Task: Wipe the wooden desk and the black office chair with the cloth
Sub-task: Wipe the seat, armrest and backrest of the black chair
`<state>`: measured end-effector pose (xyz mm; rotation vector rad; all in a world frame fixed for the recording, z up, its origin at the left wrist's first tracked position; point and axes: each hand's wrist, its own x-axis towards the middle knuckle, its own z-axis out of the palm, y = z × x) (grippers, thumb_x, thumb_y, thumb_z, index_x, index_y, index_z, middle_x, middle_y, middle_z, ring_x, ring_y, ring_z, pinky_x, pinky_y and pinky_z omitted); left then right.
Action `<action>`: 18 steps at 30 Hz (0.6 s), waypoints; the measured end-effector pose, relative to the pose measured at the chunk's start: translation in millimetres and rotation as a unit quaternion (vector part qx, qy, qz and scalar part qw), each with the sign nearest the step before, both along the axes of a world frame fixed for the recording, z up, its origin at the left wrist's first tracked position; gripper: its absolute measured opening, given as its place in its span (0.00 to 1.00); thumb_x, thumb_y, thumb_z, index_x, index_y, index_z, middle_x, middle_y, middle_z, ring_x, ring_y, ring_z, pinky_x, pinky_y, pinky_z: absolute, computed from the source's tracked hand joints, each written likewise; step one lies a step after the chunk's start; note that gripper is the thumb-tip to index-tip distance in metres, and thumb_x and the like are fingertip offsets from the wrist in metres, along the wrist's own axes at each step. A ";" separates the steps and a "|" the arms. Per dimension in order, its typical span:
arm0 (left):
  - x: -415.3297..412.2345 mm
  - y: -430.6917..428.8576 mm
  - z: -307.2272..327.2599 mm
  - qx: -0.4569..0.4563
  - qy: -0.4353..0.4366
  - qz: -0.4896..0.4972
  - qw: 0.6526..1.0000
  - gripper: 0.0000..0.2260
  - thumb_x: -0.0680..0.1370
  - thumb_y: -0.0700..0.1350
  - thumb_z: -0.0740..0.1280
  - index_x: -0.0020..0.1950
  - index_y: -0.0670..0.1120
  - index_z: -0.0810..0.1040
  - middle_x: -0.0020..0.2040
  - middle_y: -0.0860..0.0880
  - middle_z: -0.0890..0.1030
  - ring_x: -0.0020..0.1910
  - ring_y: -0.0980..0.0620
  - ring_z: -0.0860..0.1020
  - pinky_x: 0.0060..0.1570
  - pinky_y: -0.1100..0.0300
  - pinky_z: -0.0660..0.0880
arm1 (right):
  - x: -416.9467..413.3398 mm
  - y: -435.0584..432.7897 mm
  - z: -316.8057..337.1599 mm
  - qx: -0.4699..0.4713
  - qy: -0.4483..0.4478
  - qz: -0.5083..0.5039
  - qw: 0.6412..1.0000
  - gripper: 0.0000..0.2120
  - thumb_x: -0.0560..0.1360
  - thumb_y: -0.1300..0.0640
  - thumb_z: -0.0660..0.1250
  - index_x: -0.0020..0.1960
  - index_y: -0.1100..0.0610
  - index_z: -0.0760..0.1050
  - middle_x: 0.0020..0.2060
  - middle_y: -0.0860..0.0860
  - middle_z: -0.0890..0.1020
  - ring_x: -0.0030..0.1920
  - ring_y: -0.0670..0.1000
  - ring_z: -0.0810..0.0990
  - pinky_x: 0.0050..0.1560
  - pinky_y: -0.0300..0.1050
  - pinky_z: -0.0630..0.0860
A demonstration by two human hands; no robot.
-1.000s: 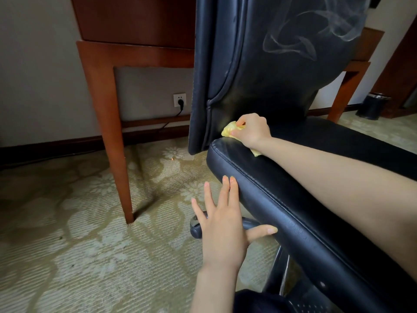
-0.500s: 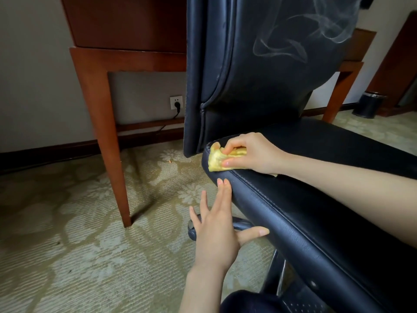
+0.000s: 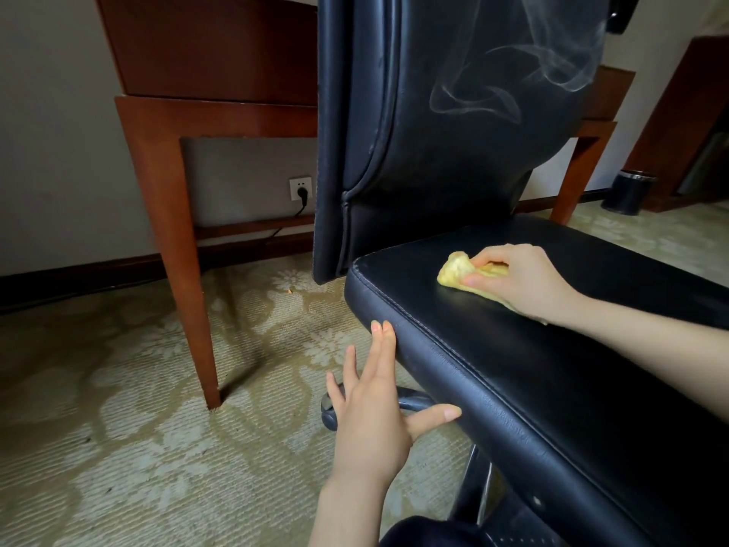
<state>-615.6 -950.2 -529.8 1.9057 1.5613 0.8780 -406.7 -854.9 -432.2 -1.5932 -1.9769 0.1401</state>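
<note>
With the right hand pinching the crumpled yellow cloth on the black leather office chair's seat at two o'clock, and the left hand flat-fingered against the seat edge at six, a hard stroke risked rolling the wheeled chair toward the reddish wooden desk at eleven.

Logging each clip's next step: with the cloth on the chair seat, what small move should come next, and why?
Probably sweep the cloth further along the seat toward the front. The right hand presses it near the seat's back corner, and the left hand rests against the seat's side, with its fingers straight.
</note>
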 end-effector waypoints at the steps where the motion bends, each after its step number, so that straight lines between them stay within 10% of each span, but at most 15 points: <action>1: -0.3 0.1 0.0 0.000 0.002 0.001 1.000 0.55 0.56 0.75 0.56 0.77 0.56 0.38 0.76 0.64 0.38 0.76 0.51 0.37 0.72 0.43 0.34 | 0.7 11.7 -0.7 0.003 0.002 -0.031 1.000 0.12 0.71 0.55 0.73 0.53 0.59 0.82 0.47 0.50 0.82 0.46 0.45 0.77 0.46 0.30 0.66; 9: 0.2 0.6 0.8 -0.001 0.001 0.004 1.000 0.56 0.55 0.75 0.55 0.77 0.56 0.39 0.76 0.63 0.39 0.76 0.52 0.37 0.72 0.43 0.34 | -46.4 88.5 1.9 -0.026 -0.026 -0.281 0.959 0.12 0.77 0.59 0.64 0.60 0.58 0.75 0.58 0.59 0.77 0.60 0.61 0.74 0.50 0.49 0.71; 18: 1.2 2.3 1.5 -0.017 0.002 -0.009 1.000 0.54 0.58 0.72 0.59 0.77 0.57 0.38 0.77 0.63 0.39 0.76 0.51 0.37 0.72 0.41 0.35 | -96.7 104.2 5.4 -0.052 -0.123 -0.213 0.968 0.12 0.75 0.61 0.65 0.57 0.60 0.76 0.56 0.58 0.78 0.58 0.61 0.76 0.44 0.47 0.70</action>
